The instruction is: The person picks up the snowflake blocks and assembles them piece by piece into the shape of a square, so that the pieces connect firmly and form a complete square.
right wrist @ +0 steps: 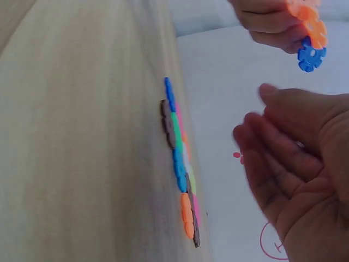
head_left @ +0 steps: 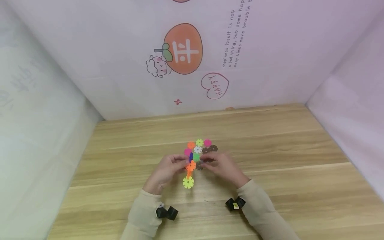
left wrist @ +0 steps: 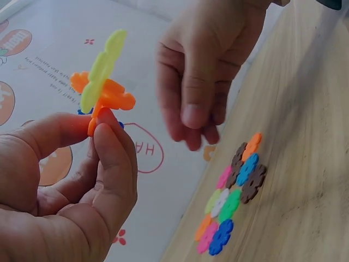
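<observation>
My left hand [head_left: 164,169] pinches a joined piece of notched plastic flower discs by an orange disc, between thumb and fingers. A yellow disc [left wrist: 103,71] stands at one end, slotted into another orange disc [left wrist: 119,99]. At the other end is a blue disc [right wrist: 311,56], partly hidden by the hand in the left wrist view. My right hand [right wrist: 297,147] hovers close by, fingers loosely bent with nothing between them. Beneath the hands, loose discs lie flat in rows, among them a green disc [left wrist: 230,205], a white disc [head_left: 197,149] and a brown disc [left wrist: 253,184].
The wooden table [head_left: 126,143] meets a printed white cloth [head_left: 126,80] at the back. More cloth hangs at the left and right sides. Each sleeve carries a black wrist device [head_left: 166,212] near the cuff.
</observation>
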`<state>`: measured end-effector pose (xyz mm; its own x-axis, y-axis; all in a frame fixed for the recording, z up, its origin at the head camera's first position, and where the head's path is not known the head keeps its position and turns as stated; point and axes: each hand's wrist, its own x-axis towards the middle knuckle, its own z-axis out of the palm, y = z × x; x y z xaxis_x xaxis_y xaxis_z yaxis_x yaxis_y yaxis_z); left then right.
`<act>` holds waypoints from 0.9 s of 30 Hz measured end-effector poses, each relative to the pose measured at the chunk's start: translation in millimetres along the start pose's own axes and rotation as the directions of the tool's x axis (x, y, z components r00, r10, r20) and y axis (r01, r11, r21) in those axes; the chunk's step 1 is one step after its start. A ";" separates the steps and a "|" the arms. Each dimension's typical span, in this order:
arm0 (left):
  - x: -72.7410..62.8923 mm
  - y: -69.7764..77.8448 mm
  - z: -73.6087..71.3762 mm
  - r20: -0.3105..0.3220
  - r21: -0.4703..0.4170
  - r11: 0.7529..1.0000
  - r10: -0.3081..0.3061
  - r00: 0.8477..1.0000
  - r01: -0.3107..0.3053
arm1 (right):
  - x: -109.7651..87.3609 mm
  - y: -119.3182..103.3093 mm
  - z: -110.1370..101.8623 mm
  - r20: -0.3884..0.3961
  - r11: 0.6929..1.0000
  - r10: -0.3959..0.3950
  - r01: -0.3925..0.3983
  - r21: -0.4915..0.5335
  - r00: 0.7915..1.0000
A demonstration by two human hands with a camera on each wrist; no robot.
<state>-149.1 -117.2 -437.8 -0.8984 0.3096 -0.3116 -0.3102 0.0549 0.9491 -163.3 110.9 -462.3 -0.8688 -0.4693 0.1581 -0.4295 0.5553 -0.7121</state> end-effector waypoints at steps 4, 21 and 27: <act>-1.2 1.1 -3.9 -0.031 0.005 1.000 0.001 1.000 -0.001 | 3.1 0.1 6.4 0.022 0.997 0.004 -0.002 -0.080 1.000; -5.1 -0.6 -9.1 -0.073 0.044 0.999 0.023 0.997 -0.020 | 10.0 -3.5 20.1 0.079 0.978 0.094 -0.078 -0.191 0.992; -9.2 -2.5 -7.1 -0.078 0.082 0.997 0.023 0.997 -0.016 | 14.1 -6.8 22.6 0.077 0.971 0.094 -0.074 -0.227 0.993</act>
<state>-142.2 -126.9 -437.6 -0.9267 0.2355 -0.2928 -0.2692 0.1274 0.9546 -167.1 85.0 -470.7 -0.8837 -0.4666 0.0377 -0.4088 0.7300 -0.5477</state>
